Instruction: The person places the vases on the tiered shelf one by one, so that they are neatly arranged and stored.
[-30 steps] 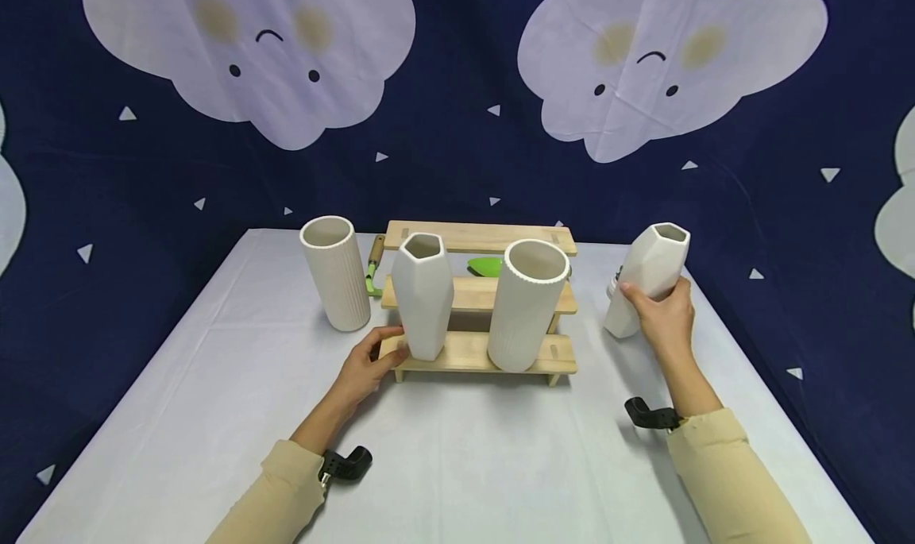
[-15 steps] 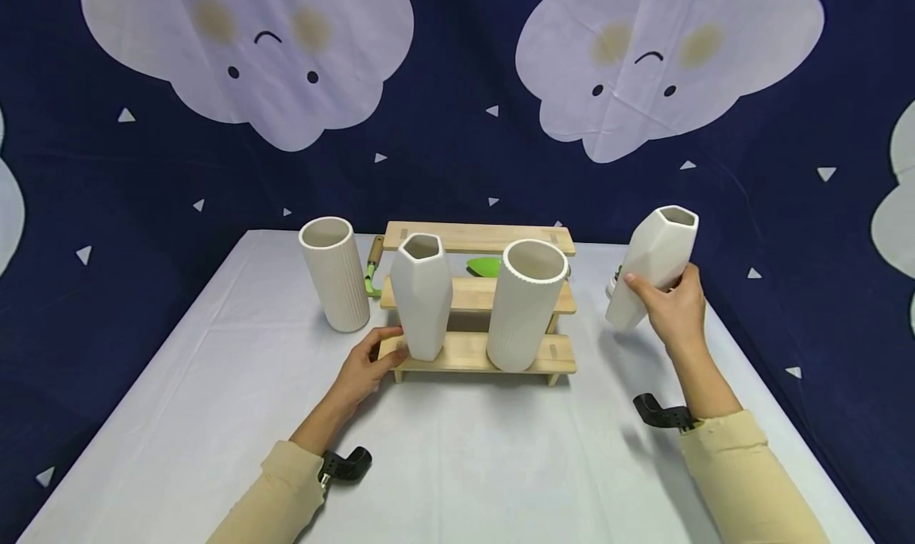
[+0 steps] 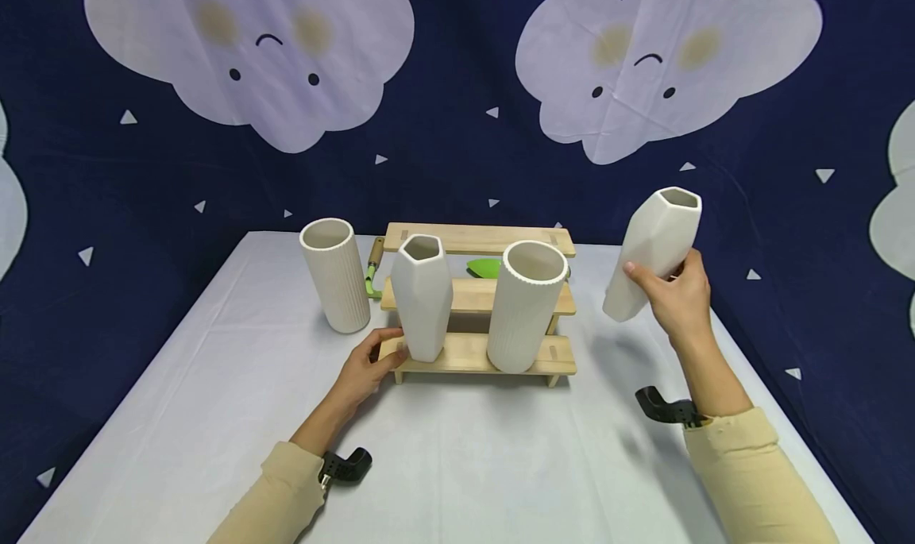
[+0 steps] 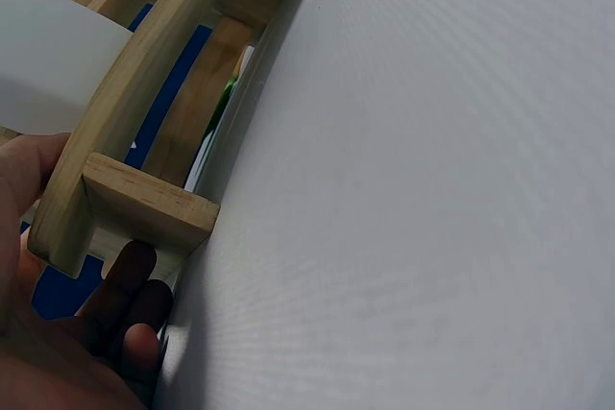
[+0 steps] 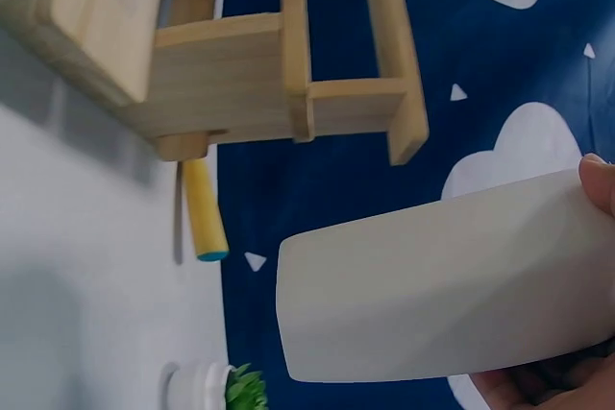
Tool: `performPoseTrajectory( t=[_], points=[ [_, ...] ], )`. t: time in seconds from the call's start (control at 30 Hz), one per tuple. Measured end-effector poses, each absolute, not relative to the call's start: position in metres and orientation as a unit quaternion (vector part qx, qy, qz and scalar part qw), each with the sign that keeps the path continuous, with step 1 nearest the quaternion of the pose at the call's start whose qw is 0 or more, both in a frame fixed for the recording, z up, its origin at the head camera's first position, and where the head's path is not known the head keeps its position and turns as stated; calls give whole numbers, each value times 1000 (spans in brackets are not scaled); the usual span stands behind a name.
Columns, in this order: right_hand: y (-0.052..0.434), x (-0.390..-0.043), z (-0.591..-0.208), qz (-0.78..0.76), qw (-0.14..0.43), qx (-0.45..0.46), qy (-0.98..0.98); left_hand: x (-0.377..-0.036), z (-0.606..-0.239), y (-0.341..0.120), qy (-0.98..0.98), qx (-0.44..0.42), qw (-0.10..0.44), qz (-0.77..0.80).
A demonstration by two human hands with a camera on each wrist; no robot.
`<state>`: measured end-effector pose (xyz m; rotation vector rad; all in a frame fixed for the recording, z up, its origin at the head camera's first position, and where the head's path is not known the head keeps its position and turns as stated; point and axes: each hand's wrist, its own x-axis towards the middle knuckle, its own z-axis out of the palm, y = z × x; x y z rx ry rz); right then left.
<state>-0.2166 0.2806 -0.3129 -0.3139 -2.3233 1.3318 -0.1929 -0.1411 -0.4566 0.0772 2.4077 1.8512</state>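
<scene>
My right hand (image 3: 675,294) grips a white faceted vase (image 3: 654,242), thumb on the near side, and holds it tilted above the table at the right. In the right wrist view the vase (image 5: 432,285) stretches across from the fingers. My left hand (image 3: 366,365) holds the left end of the lowest step of a wooden tiered stand (image 3: 461,352). In the left wrist view its thumb lies over the board (image 4: 67,180) and the other fingers curl beneath. Another faceted vase (image 3: 423,306) and a ribbed cylindrical vase (image 3: 522,314) stand on that lowest step.
A second ribbed vase (image 3: 337,278) stands on the white table left of the stand. Behind the steps lie a green tool with a wooden handle (image 3: 376,252) and a green blade (image 3: 484,268). A small potted plant (image 5: 207,386) and a yellow handle (image 5: 204,210) show in the right wrist view.
My right hand has raised the faceted vase upward from low over the table, moving slightly right. The left hand stays in place on the stand, and the other vases have not moved.
</scene>
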Motion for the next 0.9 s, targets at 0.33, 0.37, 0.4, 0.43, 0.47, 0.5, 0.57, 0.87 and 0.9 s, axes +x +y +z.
performPoseTrajectory(
  t=[0.33,0.37,0.4,0.43,0.47,0.5,0.57,0.87,0.9],
  points=[
    [270,-216,-293,515,217,-77,-826,-192,-457,-141,792,22,54,608],
    [269,-217,-291,516,218,-75,-825,-192,-457,-141,791,22,54,609],
    [268,-217,-289,518,218,-71,-824,-192,-456,-141,791,23,54,609],
    [267,-217,-287,519,217,-68,-824,-192,-456,-141,790,23,54,611],
    [266,-218,-286,521,217,-65,-823,-192,-456,-142,789,24,55,611],
    [265,-218,-284,523,217,-63,-822,-192,-456,-142,788,24,56,613],
    [262,-219,-281,526,218,-54,-820,-189,-450,-141,788,23,60,612],
    [253,-227,-269,541,214,-10,-813,-193,-457,-141,793,28,48,607],
    [251,-228,-268,544,215,-7,-811,-193,-457,-141,792,28,49,607]
  ],
)
